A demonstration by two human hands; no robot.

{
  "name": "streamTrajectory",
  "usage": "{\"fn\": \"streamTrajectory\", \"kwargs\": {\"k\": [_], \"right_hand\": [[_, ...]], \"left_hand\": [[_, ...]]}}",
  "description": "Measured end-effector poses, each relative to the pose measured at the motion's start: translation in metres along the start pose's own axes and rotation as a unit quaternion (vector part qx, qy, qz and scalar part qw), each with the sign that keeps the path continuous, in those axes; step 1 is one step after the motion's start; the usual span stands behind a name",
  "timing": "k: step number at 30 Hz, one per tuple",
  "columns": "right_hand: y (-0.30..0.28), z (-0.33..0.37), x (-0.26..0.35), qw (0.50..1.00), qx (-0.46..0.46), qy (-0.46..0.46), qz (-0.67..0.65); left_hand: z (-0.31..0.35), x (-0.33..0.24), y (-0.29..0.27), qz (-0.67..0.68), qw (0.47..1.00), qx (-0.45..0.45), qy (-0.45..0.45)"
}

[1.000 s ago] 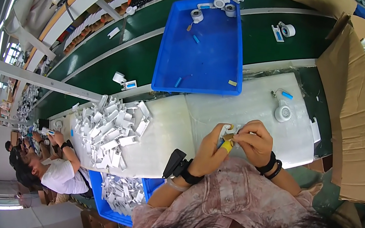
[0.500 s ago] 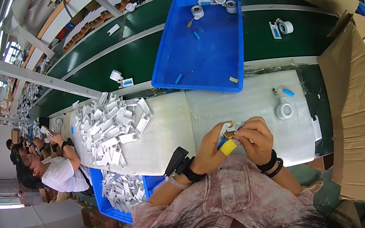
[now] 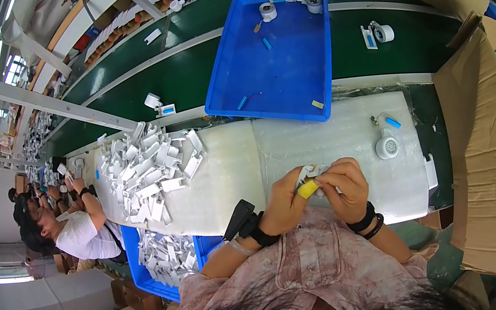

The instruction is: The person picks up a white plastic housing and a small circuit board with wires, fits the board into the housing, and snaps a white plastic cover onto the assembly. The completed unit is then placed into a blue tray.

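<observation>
My left hand (image 3: 284, 203) is closed around a small white plastic part (image 3: 307, 171). A yellow covering (image 3: 308, 189) wraps the tip of its thumb, which lies across the part. My right hand (image 3: 348, 191) pinches at the same part from the other side, its fingertips bunched together; they hide most of the detail there. On the white work mat (image 3: 345, 129) beyond my right hand sits a round white vented housing (image 3: 387, 148). A blue cylindrical cell (image 3: 393, 122) on thin wires lies just behind it.
A blue tray (image 3: 276, 60) holds several small parts. To the left is a heap of white plastic covers (image 3: 150, 164), with a blue bin (image 3: 163, 259) of more below it. A cardboard box (image 3: 493, 158) stands at right. Another person (image 3: 85, 229) works at far left.
My left thumb has shifted up over the white part, and a blue piece that showed beside it is now hidden. My right fingers stay at the part.
</observation>
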State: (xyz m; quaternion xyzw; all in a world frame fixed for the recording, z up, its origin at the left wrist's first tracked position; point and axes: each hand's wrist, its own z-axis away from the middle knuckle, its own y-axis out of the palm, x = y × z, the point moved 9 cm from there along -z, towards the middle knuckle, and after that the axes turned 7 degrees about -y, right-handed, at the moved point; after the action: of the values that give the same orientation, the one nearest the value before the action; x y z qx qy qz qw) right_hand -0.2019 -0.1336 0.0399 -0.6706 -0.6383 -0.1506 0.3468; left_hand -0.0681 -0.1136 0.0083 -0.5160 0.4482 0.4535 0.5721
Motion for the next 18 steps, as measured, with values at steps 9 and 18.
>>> {"fn": "streamTrajectory", "kwargs": {"k": [9, 18], "right_hand": [[0.003, 0.001, -0.012, 0.996, 0.023, 0.068, -0.061], [0.031, 0.040, -0.066, 0.896, 0.003, 0.332, -0.295]], "left_hand": [[0.000, 0.016, -0.003, 0.154, 0.982, 0.042, -0.100], [0.004, 0.000, 0.009, 0.121, 0.984, 0.092, -0.095]]}}
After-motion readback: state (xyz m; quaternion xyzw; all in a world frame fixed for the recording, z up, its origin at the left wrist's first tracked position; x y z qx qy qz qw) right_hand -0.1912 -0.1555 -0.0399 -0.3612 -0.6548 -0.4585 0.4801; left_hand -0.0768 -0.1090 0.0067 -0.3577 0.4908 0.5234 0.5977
